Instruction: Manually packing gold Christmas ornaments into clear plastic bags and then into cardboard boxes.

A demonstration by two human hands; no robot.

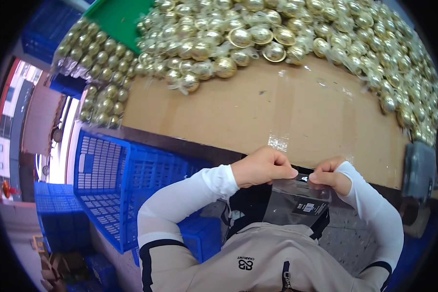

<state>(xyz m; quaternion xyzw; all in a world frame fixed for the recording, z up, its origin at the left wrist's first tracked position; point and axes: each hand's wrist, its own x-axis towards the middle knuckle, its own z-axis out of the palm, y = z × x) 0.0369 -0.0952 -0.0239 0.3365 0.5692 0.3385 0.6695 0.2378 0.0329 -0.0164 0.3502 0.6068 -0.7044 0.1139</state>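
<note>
A clear plastic packaging box [294,194] with dark edges and a white barcode label is held upright between me and the table's front edge. On the left side of its top edge, my left hand [264,167] pinches with thumb and forefinger. My right hand [333,176] grips the same edge from the other side, its thumb close to the left one. A small dark tab shows between the two thumbs. Whether anything lies inside the box I cannot tell.
Cardboard [258,112] covers the table. Many shiny gold balls [225,67] with clear wrapping are heaped along its far and right sides. A green tray [117,22] stands at the back left, blue crates [102,194] to my left. Clear plastic boxes [420,168] lie at the right edge.
</note>
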